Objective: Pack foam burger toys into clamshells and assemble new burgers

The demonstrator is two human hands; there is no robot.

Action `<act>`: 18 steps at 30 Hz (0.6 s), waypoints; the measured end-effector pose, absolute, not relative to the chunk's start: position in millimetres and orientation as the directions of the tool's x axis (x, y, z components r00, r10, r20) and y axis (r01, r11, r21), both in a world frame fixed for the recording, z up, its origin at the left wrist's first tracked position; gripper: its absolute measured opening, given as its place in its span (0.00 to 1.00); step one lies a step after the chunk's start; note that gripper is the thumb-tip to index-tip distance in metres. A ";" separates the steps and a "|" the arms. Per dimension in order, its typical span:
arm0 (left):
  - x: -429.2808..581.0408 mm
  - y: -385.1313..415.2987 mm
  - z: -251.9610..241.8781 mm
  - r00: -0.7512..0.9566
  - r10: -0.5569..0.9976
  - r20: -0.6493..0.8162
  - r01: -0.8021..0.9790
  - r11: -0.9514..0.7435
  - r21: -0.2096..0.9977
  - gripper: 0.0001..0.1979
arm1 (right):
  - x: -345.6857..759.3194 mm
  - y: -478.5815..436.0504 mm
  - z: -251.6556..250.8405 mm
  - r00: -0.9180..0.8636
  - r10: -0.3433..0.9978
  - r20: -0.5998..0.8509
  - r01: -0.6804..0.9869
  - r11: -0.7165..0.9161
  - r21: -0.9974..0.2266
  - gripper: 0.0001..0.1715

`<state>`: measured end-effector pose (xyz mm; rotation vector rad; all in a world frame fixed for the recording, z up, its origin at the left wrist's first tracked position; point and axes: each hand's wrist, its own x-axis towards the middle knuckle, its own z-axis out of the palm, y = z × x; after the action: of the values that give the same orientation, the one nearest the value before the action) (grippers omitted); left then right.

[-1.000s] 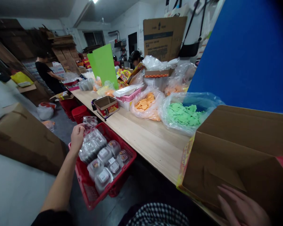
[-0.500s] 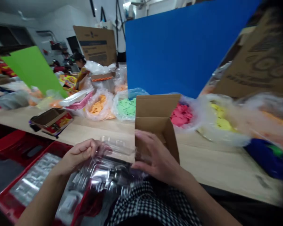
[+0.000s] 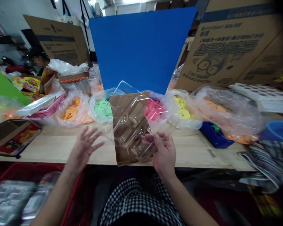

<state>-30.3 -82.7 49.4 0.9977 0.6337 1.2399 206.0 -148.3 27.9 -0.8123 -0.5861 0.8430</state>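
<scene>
Across mid-frame, the counter [image 3: 193,158] bears a row of open bags [image 3: 83,103], apparently for easy reach. At centre stands a cardboard box [image 3: 122,157]; before it the right hand [image 3: 165,153] pinches a clear plastic pack [image 3: 136,125] by its right edge, likely to spare its thin walls, while the left hand [image 3: 81,149], centre-left, spreads empty fingers wide.

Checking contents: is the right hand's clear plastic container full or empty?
The clear plastic container appears empty: the brown cardboard box shows through it, with no contents visible.
</scene>
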 end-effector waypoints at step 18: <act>58.1 -46.8 15.5 0.252 0.953 0.166 -0.144 -0.132 0.981 0.36 | 262.1 -164.8 33.2 0.226 0.931 0.287 0.077 0.276 -0.958 0.39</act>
<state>58.1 -46.8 15.5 1.3375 0.8450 1.1725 262.1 -164.8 33.2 -1.1297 -1.1882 0.8067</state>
